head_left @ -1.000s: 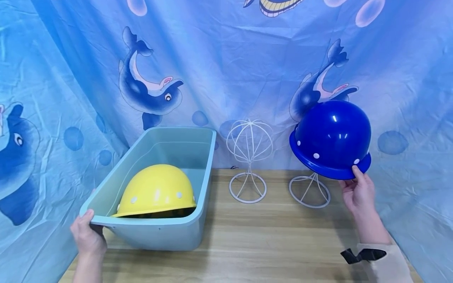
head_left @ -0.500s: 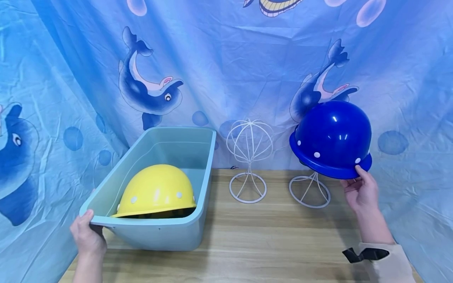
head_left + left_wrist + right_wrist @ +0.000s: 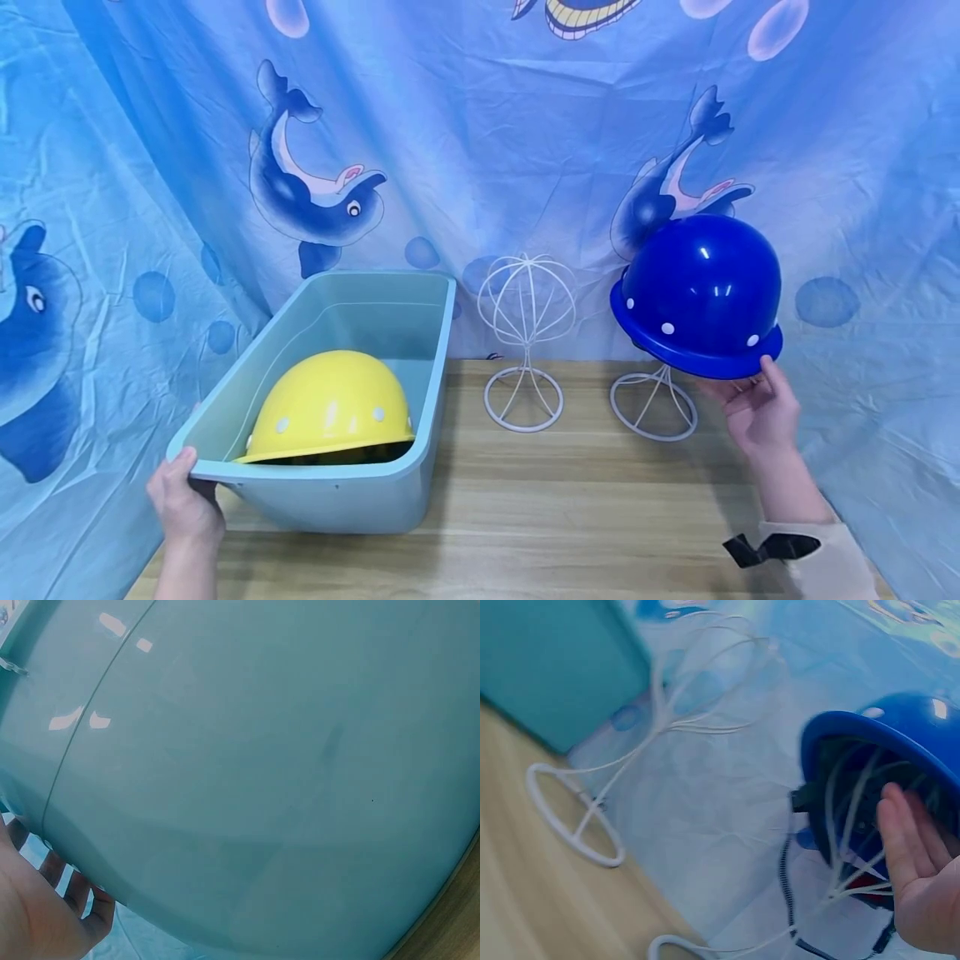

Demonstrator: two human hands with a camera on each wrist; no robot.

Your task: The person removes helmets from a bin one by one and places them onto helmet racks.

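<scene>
My left hand (image 3: 186, 504) grips the near left corner of a pale teal plastic tub (image 3: 315, 500), thumb over the rim and fingers underneath. Inside the tub a yellow hard hat (image 3: 333, 404) lies tilted, dome up. On the right, a blue hard hat (image 3: 701, 296) sits tilted over a white wire stand (image 3: 654, 406), whose upper part it hides. My right hand (image 3: 761, 412) holds its brim at the near right edge, thumb at the rim. In the right wrist view the fingers (image 3: 904, 832) reach inside the hat beside the stand's wires, and a dark strap (image 3: 785, 877) hangs down.
A second white wire stand (image 3: 527, 333), with a bare round top, stands between the tub and the blue hat. Both stands are on the wooden tabletop (image 3: 540, 508). A blue dolphin-print cloth (image 3: 525, 150) hangs behind and along both sides.
My right thumb has slid a little rightward along the blue hard hat's brim, and the fingers have spread farther under it. The left hand, tub and yellow hat stay put.
</scene>
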